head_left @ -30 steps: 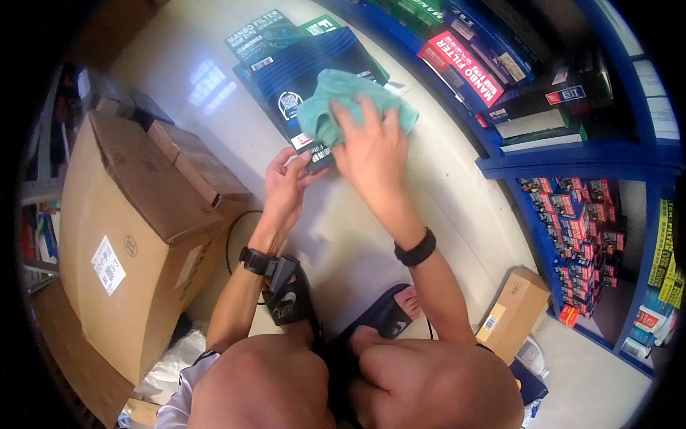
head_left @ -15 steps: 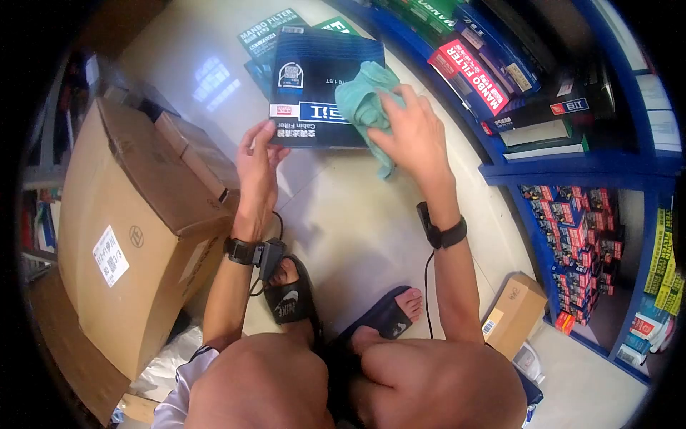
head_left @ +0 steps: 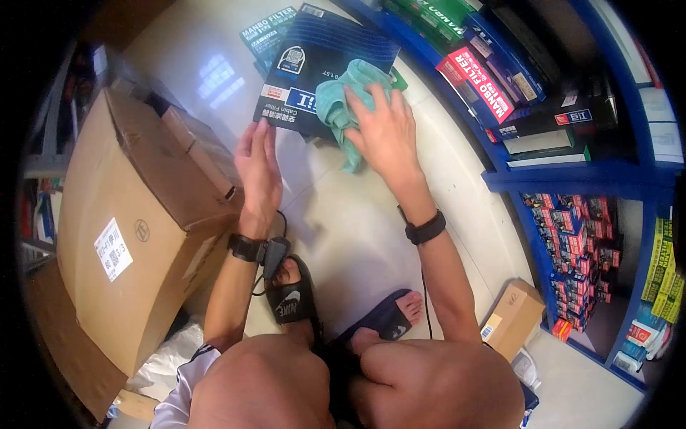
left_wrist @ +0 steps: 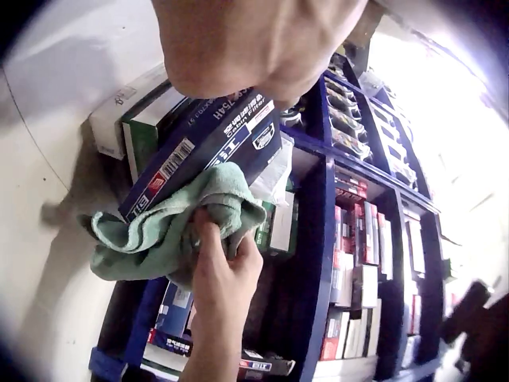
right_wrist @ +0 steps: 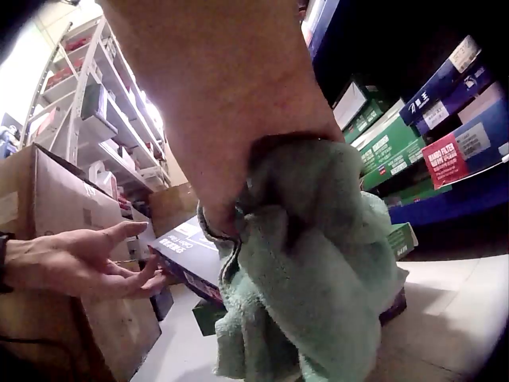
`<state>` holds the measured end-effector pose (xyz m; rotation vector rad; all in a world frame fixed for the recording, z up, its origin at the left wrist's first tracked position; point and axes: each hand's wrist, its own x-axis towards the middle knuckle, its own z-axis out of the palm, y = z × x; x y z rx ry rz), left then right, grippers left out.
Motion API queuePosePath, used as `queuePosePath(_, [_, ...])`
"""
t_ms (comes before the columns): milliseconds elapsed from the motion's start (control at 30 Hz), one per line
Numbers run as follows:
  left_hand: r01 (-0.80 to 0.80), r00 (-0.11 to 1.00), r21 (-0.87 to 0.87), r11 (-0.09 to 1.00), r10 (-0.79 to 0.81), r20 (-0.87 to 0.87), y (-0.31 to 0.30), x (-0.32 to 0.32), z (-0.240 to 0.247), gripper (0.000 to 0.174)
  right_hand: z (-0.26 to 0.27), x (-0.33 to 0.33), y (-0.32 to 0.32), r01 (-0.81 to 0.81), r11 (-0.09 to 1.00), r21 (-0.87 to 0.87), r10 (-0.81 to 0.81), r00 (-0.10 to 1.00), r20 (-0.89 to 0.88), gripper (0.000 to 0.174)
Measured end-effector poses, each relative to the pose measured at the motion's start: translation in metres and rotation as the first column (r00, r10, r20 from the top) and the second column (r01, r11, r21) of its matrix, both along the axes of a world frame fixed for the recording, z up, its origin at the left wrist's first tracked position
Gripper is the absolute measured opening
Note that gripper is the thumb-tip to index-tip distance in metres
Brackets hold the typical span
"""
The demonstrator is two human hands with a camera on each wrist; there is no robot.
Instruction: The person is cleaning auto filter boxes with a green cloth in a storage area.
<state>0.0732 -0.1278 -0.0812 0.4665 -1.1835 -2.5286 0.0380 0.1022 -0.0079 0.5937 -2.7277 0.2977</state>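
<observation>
A dark blue cabin filter box lies tilted over other boxes on the floor in the head view. My right hand grips a bunched green cloth against the box's near right part, covering some of its lettering. At the near left corner, my left hand touches the box with its fingertips. The right wrist view shows that left hand with thumb and fingers stretched out, fingers at the corner's underside. Much of the right hand is hidden there behind the cloth.
A teal filter box lies beyond the blue one. Blue shelving with filter boxes stands on the right. A large cardboard carton is on the left, a small carton by the right forearm. Sandalled feet are below the hands.
The box has swung round, straightened, then tilted again with its near edge slanting down to the right. The cloth moved right across it, then back left. My left hand shifted left along the edge.
</observation>
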Motion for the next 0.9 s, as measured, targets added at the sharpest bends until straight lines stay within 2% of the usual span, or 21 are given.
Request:
queuePosePath(67, [0.072, 0.991, -0.042, 0.997, -0.066, 0.118, 0.011, 0.009, 0.011, 0.053, 0.000, 0.000, -0.004, 0.013, 1.000, -0.006, -0.013, 1.000, 0.006, 0.071])
queuePosePath(100, [0.149, 0.972, -0.052, 0.987, -0.136, 0.191, 0.012, 0.012, 0.012, 0.062, 0.000, 0.000, -0.006, 0.027, 1.000, -0.009, -0.027, 1.000, 0.011, 0.072])
queuePosePath(133, [0.147, 0.972, -0.053, 0.988, -0.134, 0.191, 0.016, 0.015, 0.013, 0.062, -0.001, 0.000, -0.006, 0.025, 1.000, -0.010, -0.025, 1.000, 0.011, 0.072])
queuePosePath(200, [0.275, 0.919, -0.022, 0.961, -0.256, 0.300, 0.024, 0.021, 0.014, 0.068, -0.002, 0.001, -0.007, 0.048, 0.997, -0.054, -0.047, 0.999, 0.015, 0.073])
queuePosePath(267, [0.292, 0.909, -0.036, 0.956, -0.266, 0.320, 0.033, 0.022, 0.015, 0.071, -0.001, 0.005, -0.007, 0.058, 0.995, -0.077, -0.054, 0.997, 0.050, 0.075])
queuePosePath(333, [0.296, 0.910, -0.116, 0.948, -0.243, 0.336, 0.041, 0.022, 0.018, 0.064, -0.001, 0.010, -0.008, 0.070, 0.993, -0.097, -0.062, 0.994, 0.085, 0.076])
queuePosePath(367, [0.297, 0.909, -0.114, 0.948, -0.244, 0.337, 0.042, 0.020, 0.013, 0.064, -0.003, 0.012, -0.009, 0.082, 0.990, -0.111, -0.073, 0.993, 0.089, 0.079])
queuePosePath(433, [0.281, 0.932, -0.261, 0.924, -0.198, 0.303, 0.043, 0.013, 0.003, 0.052, -0.007, 0.016, -0.011, 0.098, 0.988, -0.123, -0.087, 0.992, 0.092, 0.082])
queuePosePath(467, [0.285, 0.931, -0.258, 0.923, -0.203, 0.303, 0.043, 0.012, -0.002, 0.052, -0.010, 0.018, -0.012, 0.103, 0.984, -0.148, -0.091, 0.992, 0.085, 0.083])
queuePosePath(533, [0.310, 0.925, -0.364, 0.879, -0.190, 0.328, 0.042, 0.011, -0.002, 0.043, -0.016, 0.021, -0.012, 0.111, 0.978, -0.174, -0.098, 0.992, 0.079, 0.085])
queuePosePath(600, [0.301, 0.935, -0.393, 0.869, -0.188, 0.299, 0.043, 0.013, -0.005, 0.043, -0.020, 0.024, -0.011, 0.095, 0.949, -0.301, -0.086, 0.995, 0.043, 0.089])
queuePosePath(633, [0.289, 0.945, -0.420, 0.860, -0.185, 0.271, 0.045, 0.015, -0.008, 0.043, -0.021, 0.025, -0.008, 0.101, 0.948, -0.302, -0.092, 0.995, 0.045, 0.089])
queuePosePath(767, [0.259, 0.962, -0.313, 0.914, -0.217, 0.163, 0.057, 0.019, -0.012, 0.043, -0.025, 0.031, 0.003, 0.057, 0.903, -0.425, -0.038, 0.998, 0.053, 0.087])
queuePosePath(833, [0.236, 0.966, -0.166, 0.958, -0.213, 0.147, 0.072, 0.023, 0.007, 0.043, -0.024, 0.033, 0.007, 0.043, 0.885, -0.464, -0.019, 0.998, 0.056, 0.085])
queuePosePath(867, [0.239, 0.966, -0.167, 0.957, -0.216, 0.144, 0.074, 0.023, 0.007, 0.043, -0.023, 0.034, 0.010, 0.040, 0.879, -0.476, -0.012, 0.998, 0.062, 0.084])
queuePosePath(900, [0.236, 0.971, -0.249, 0.939, -0.215, 0.108, 0.076, 0.022, 0.007, 0.042, -0.020, 0.036, 0.012, 0.037, 0.873, -0.487, -0.004, 0.998, 0.067, 0.083])
